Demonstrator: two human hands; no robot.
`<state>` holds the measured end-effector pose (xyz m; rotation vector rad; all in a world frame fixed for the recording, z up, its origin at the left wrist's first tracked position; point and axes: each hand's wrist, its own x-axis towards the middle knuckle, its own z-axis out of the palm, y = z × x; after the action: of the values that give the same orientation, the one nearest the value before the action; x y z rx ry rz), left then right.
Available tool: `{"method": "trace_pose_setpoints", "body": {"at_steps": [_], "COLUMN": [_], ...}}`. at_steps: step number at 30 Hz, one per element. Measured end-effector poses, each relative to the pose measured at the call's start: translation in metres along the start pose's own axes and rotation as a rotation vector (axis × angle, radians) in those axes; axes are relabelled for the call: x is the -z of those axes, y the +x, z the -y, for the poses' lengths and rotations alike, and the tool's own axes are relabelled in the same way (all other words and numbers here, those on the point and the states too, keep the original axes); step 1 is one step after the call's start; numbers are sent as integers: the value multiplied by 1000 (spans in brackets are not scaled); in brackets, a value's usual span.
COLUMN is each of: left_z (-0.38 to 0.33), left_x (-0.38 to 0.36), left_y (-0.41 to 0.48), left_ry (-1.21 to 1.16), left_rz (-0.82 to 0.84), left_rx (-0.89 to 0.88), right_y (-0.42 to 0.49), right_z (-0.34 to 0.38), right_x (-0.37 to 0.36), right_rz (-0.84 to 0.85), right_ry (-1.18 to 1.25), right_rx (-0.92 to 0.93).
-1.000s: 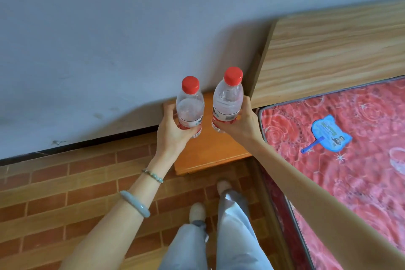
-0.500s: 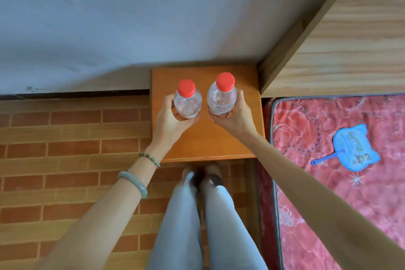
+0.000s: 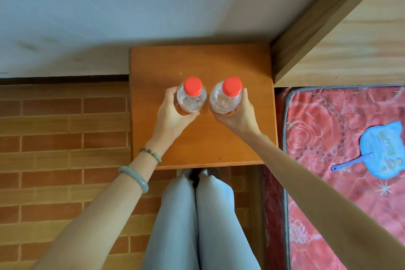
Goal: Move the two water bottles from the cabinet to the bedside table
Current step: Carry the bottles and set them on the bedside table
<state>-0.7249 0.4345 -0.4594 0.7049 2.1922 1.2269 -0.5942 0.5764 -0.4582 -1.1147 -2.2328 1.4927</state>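
Note:
Two clear water bottles with red caps stand upright side by side over the middle of the orange wooden bedside table [image 3: 219, 138]. My left hand [image 3: 171, 114] is wrapped around the left bottle [image 3: 191, 96]. My right hand [image 3: 236, 114] is wrapped around the right bottle [image 3: 226, 96]. I see both bottles from almost straight above, so their bases are hidden and I cannot tell whether they touch the tabletop. The bottles are nearly touching each other.
A pale wall runs behind the table. A light wooden headboard [image 3: 341, 39] rises at the right, above a bed with a red patterned mattress [image 3: 328, 129] and a blue hand fan [image 3: 381, 155] on it. Brick-pattern floor [image 3: 65, 138] lies left; my legs stand at the table's front edge.
My view has tilted down to look straight onto the table. Both hands have lowered the bottles toward the tabletop, still side by side.

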Motion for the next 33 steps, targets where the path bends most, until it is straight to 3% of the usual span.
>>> {"method": "trace_pose_setpoints", "body": {"at_steps": [24, 33], "left_z": [14, -58], "left_x": [3, 55], "left_y": [0, -33], "left_ry": [81, 304], "left_rz": [66, 71], "left_rx": [3, -44], "right_y": [6, -47], "right_z": [-9, 62], "right_x": [-5, 49], "right_rz": [63, 157], "right_ry": [-89, -210], "right_rx": [-4, -68]}}
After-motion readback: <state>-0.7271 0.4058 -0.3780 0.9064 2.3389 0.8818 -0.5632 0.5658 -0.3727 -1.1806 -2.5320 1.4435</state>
